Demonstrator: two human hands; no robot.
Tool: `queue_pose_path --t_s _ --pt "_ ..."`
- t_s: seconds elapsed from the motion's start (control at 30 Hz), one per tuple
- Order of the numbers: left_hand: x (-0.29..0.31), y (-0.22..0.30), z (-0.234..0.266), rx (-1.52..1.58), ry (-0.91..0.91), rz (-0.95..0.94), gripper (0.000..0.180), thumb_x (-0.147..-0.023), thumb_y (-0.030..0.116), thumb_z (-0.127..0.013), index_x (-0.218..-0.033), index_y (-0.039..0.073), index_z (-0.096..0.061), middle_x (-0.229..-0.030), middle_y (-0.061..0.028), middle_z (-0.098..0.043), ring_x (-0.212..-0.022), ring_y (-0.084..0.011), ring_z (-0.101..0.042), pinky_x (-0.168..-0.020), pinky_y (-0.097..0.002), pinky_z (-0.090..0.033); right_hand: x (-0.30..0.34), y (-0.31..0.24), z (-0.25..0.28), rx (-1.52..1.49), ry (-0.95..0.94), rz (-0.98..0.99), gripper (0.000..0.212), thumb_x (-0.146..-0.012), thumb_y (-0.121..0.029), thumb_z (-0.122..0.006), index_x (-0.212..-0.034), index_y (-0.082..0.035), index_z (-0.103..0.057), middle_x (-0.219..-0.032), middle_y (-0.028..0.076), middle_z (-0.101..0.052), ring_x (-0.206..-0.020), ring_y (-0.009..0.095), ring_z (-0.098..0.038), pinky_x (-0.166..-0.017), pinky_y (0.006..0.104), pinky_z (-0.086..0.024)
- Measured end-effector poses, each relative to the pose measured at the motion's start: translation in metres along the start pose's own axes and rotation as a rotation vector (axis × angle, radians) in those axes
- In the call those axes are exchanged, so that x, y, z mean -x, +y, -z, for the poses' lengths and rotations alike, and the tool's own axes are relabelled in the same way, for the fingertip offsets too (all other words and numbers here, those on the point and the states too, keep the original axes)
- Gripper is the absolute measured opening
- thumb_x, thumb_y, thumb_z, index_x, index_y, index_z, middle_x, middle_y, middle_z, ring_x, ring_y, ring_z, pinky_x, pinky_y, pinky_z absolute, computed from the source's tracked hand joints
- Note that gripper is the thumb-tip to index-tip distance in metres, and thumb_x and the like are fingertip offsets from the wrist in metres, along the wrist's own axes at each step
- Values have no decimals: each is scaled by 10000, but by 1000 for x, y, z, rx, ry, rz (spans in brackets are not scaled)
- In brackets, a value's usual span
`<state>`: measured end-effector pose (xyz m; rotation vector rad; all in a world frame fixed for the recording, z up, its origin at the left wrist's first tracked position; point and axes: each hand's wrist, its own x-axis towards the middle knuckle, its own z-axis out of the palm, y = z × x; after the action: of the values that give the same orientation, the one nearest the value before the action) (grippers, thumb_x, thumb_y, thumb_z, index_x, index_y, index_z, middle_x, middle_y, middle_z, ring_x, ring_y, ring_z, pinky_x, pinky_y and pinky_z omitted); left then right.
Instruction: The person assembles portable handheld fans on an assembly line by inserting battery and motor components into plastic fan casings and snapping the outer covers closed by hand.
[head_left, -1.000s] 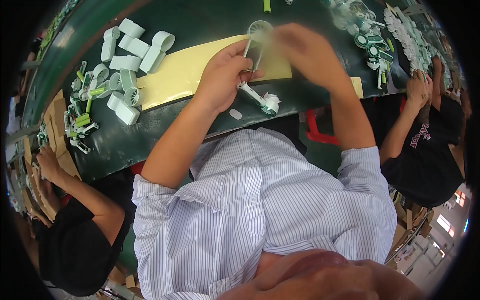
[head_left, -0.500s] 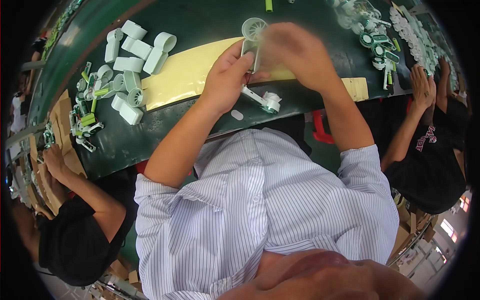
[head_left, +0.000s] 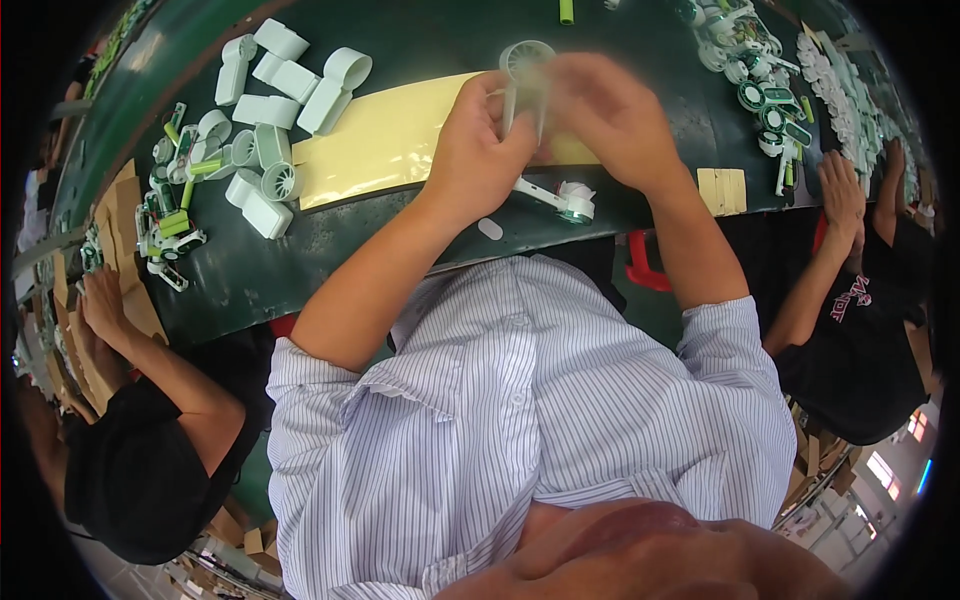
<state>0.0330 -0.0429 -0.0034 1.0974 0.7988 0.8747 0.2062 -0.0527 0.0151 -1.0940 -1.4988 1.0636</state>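
My left hand (head_left: 478, 155) is closed around a pale green fan housing (head_left: 524, 64), its round grilled end facing away from me and its handle toward my palm. Beside the housing, on its right, is my right hand (head_left: 618, 122), fingers bent toward it and smeared by motion; whether they grip anything is hidden. Just below my hands, near the table's front edge, lies a white fan motor part (head_left: 570, 201) on a slim white arm. A small pale oval piece (head_left: 489, 229) rests to its left.
A yellow sheet (head_left: 385, 140) lies under my hands on the dark green table (head_left: 235, 300). Several pale green housings (head_left: 330, 95) and a heap of green-and-white parts (head_left: 175, 225) are at left. More fan assemblies (head_left: 770, 105) are at right. Co-workers' arms (head_left: 190, 400) flank me.
The housing and my left hand have shifted slightly right in the picture, as has the whole table. My right hand stays beside the housing, its fingers still blurred.
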Motion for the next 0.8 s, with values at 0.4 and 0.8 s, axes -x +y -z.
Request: queue_pose_path --t_s 0.4,0.8 --pt "6 35 6 442 85 -6 485 -900 72 -433 -1374 -10 -370 -1113 -109 -560 -1023 -248 -573 -915 -445 -515 77 -41 -30 -1095 -446 -813 535 -1022 -375 -354 -1173 110 -522 -966 218 -640 -673 203 -649 -577 278 -556" --pt "27 61 19 569 -170 -50 449 -856 84 -447 -1292 -13 -404 -1107 -127 -503 -1047 -276 -543 -883 -395 -523 55 -29 -61 -1477 -53 -547 363 -1009 -260 -459 -1262 -1 -480 -1154 199 -602 -1016 264 -647 -801 291 -574"
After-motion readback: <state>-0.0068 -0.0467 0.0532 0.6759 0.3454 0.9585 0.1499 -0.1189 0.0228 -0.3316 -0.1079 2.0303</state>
